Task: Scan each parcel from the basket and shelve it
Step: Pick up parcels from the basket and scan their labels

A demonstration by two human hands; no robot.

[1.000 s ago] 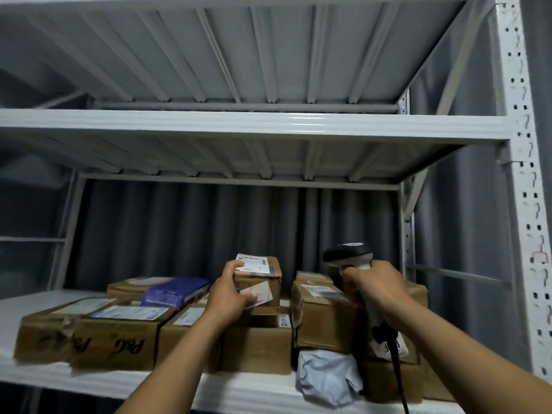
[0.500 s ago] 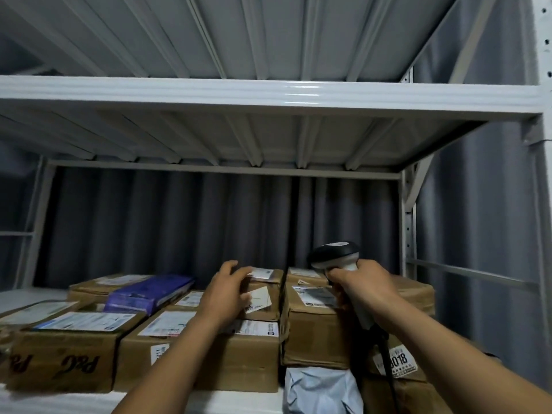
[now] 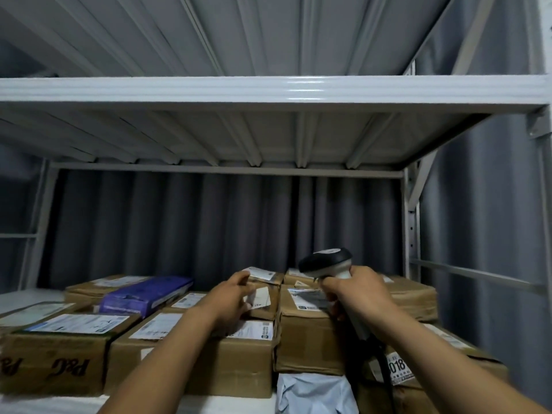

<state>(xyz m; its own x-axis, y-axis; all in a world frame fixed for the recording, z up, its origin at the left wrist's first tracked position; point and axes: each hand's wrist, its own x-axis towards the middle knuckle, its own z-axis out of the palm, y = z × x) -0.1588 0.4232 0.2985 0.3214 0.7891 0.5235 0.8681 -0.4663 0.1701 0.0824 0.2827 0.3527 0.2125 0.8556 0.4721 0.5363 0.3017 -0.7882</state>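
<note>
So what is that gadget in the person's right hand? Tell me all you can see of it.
It is a handheld scanner: a dark head with a pale label on top and a light plastic handle, from whose base a dark cable drops. The right hand grips the handle, fingers curled round it. It is held over the brown boxes, head turned left toward the small parcel that the left hand holds.
</note>
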